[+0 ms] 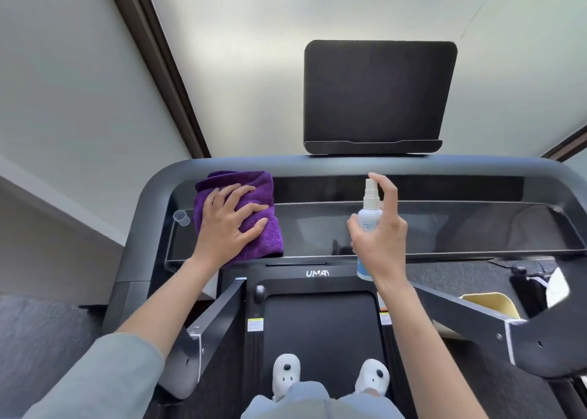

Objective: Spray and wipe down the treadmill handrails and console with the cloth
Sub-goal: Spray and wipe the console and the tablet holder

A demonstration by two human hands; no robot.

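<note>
**Cloth flat on the console, bottle held upright**

Standing on the belt [320,333] in white shoes [286,374], the person reached forward. Their left hand [227,224] lay spread, fingers straight, pressing a folded purple cloth [254,193] onto the glossy console [444,228]. Their right hand [381,237] gripped a pale spray bottle [370,209], forefinger over its nozzle. Beyond stood a dark screen [378,97].

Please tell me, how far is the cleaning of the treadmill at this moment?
Early stage, it seems. Done: nothing visibly wiped; no streaks or wet marks can be told on the console. In hand: the left hand presses the purple cloth flat on the console's left end, while the right hand holds the spray bottle upright. Left: the rest of the console and both handrails.
</note>
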